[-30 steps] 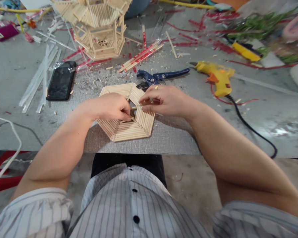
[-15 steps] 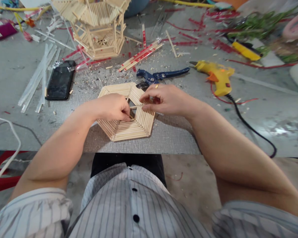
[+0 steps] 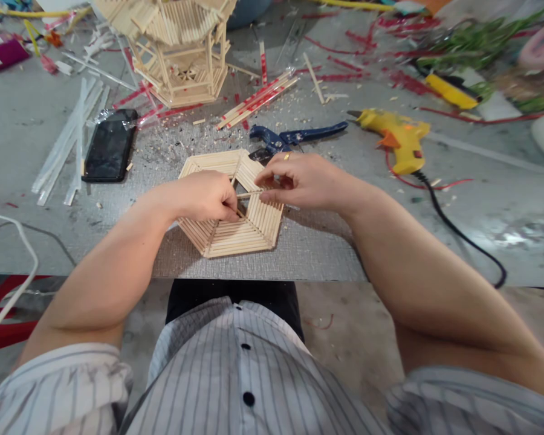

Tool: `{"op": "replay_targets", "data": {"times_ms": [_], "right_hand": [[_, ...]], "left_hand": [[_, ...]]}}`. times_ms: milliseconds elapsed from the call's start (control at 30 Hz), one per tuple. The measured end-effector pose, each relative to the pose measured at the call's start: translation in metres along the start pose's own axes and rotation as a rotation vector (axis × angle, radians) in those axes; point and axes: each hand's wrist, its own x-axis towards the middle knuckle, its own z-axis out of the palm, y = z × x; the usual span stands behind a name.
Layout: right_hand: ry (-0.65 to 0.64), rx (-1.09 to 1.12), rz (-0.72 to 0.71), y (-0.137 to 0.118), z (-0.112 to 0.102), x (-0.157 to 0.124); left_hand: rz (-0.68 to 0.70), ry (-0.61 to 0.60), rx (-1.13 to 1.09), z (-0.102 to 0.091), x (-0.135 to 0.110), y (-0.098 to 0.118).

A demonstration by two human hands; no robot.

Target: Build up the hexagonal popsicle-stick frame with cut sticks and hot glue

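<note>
A hexagonal panel of thin wooden sticks [image 3: 236, 240], with an opening at its middle crossed by sticks, lies on the table before me. My left hand [image 3: 208, 196] reaches over its left side, fingertips pinched together at the central opening; whatever is between them is hidden. On the right side of the panel, my right hand [image 3: 299, 181] is curled, with thumb and fingers closed on the panel near the opening. A ring shows on one right finger. Just behind the panel are blue-handled cutters [image 3: 294, 138], partly covered by my right hand.
A hexagonal stick-built pavilion model [image 3: 181, 60] stands at the back. Around it lie red-wrapped sticks [image 3: 258, 99], a black phone [image 3: 110, 145] and clear glue sticks [image 3: 68, 142]. To the right, a yellow glue gun [image 3: 399, 138] trails a black cord [image 3: 457, 220]. Scraps litter the table.
</note>
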Motion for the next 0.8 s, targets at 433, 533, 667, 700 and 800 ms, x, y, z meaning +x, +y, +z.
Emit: {"op": "replay_targets", "data": {"times_ms": [433, 533, 667, 700, 800], "right_hand": [[-0.001, -0.007, -0.026, 0.0014, -0.0004, -0.0009], [0.002, -0.001, -0.030, 0.0011, -0.0006, -0.0009], [-0.011, -0.001, -0.005, -0.0007, -0.0012, -0.0007], [-0.015, -0.002, -0.001, -0.0010, -0.0013, -0.0007], [-0.015, -0.001, -0.005, -0.0008, -0.0010, -0.0010]], "left_hand": [[-0.002, 0.018, -0.035, -0.0005, 0.0000, -0.0001], [0.000, 0.026, -0.031, -0.0004, -0.0003, 0.0004], [0.008, 0.015, -0.048, -0.0002, -0.0006, -0.0024], [0.018, 0.008, -0.058, -0.0002, -0.0008, -0.0036], [0.032, -0.004, -0.083, -0.0009, -0.0013, -0.0065]]}}
